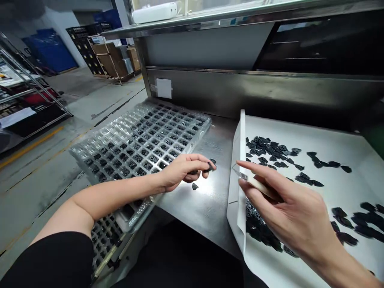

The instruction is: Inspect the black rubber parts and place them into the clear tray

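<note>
My left hand pinches a small black plastic part between thumb and fingers over the metal tabletop; other parts may be hidden in the palm. Just below that hand, one loose black part lies on the metal. My right hand is closed around a craft knife with a pale handle and a thin pointed blade, held above the near wall of a white bin. Inside the white bin are many scattered black parts. To the left, a clear compartment tray holds similar black pieces in its pockets.
A metal worktop runs between tray and bin. Behind it rises a steel back panel with a shelf above. Another filled tray sits lower at left. A wire rack and stacked boxes stand beyond.
</note>
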Tool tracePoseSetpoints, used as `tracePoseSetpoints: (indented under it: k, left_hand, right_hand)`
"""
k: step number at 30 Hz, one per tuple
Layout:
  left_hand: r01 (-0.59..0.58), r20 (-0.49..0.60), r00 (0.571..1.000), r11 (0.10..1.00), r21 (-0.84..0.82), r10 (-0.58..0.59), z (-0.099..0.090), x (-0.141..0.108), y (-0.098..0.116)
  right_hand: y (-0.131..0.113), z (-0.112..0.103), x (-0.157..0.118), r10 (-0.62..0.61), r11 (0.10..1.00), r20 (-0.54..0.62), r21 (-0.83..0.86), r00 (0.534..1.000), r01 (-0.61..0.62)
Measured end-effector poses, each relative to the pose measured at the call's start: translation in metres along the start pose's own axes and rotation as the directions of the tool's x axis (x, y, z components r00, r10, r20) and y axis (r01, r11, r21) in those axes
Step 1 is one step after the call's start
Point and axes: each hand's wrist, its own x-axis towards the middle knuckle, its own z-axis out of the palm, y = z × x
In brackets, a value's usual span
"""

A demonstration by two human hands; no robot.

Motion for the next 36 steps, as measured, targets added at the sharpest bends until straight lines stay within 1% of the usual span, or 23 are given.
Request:
tracePoseSetpoints:
  k: [3, 5, 7, 9, 10, 11, 12, 13, 15, 17, 18, 20, 23, 27, 31, 36]
  left_hand:
    - [-0.126, -0.089, 0.987, 0.986, 0.109, 0.135, -0.007, 0.007, 0.012]
    - [-0.227, -0.146, 0.955, 0.952, 0.203, 0.259, -0.015, 0.013, 0.026]
    - [-0.318, -0.195, 0.899, 0.891, 0.323, 0.392, -0.032, 0.018, 0.045]
    - [-0.356, -0.238, 0.818, 0.785, 0.508, 0.525, -0.063, 0.017, 0.068]
    - [-0.329, -0.261, 0.769, 0.711, 0.621, 0.584, -0.082, 0.014, 0.079]
    - [-0.265, -0.282, 0.715, 0.621, 0.737, 0.640, -0.104, 0.008, 0.090]
    - [-0.163, -0.304, 0.676, 0.540, 0.826, 0.671, -0.127, 0.000, 0.100]
    - [-0.049, -0.347, 0.659, 0.498, 0.866, 0.668, -0.150, -0.009, 0.107]
    - [0.066, -0.423, 0.644, 0.505, 0.861, 0.637, -0.192, -0.030, 0.117]
    - [0.139, -0.487, 0.637, 0.532, 0.835, 0.598, -0.224, -0.046, 0.118]
    - [0.165, -0.512, 0.632, 0.544, 0.823, 0.582, -0.237, -0.052, 0.116]
    - [0.207, -0.551, 0.622, 0.561, 0.801, 0.557, -0.254, -0.057, 0.110]
    - [0.259, -0.587, 0.626, 0.572, 0.778, 0.514, -0.269, -0.054, 0.102]
    - [0.312, -0.621, 0.639, 0.586, 0.748, 0.453, -0.277, -0.050, 0.095]
    - [0.337, -0.648, 0.626, 0.600, 0.726, 0.434, -0.274, -0.053, 0.093]
    - [0.309, -0.671, 0.582, 0.638, 0.706, 0.460, -0.261, -0.057, 0.095]
  right_hand:
    - [0.002, 0.003, -0.003, -0.032, 0.999, 0.046, 0.010, 0.998, 0.032]
    - [0.004, 0.003, -0.005, -0.034, 0.999, 0.064, 0.025, 0.997, 0.033]
    - [0.008, 0.003, -0.006, -0.020, 0.999, 0.081, 0.042, 0.996, 0.017]
    - [0.011, 0.004, -0.007, -0.015, 0.998, 0.107, 0.054, 0.994, 0.009]
    - [0.011, 0.004, -0.007, -0.019, 0.998, 0.124, 0.054, 0.992, 0.012]
    - [0.012, 0.005, -0.007, -0.027, 0.998, 0.139, 0.051, 0.990, 0.020]
    - [0.011, 0.005, -0.007, -0.040, 0.998, 0.154, 0.047, 0.987, 0.034]
    - [0.011, 0.005, -0.007, -0.057, 0.998, 0.161, 0.044, 0.985, 0.050]
    - [0.011, 0.005, -0.007, -0.086, 0.996, 0.157, 0.050, 0.984, 0.079]
    - [0.011, 0.006, -0.007, -0.100, 0.994, 0.156, 0.064, 0.983, 0.091]
    - [0.012, 0.006, -0.008, -0.101, 0.993, 0.167, 0.070, 0.981, 0.091]
    - [0.013, 0.006, -0.008, -0.087, 0.995, 0.208, 0.069, 0.974, 0.075]
    - [0.016, 0.005, -0.009, -0.058, 0.998, 0.239, 0.045, 0.969, 0.049]
    - [0.018, 0.004, -0.009, -0.068, 0.998, 0.218, 0.017, 0.974, 0.065]
    - [0.018, 0.003, -0.006, -0.073, 0.997, 0.242, -0.019, 0.968, 0.079]
    - [0.015, 0.004, -0.005, -0.078, 0.997, 0.211, 0.022, 0.974, 0.075]
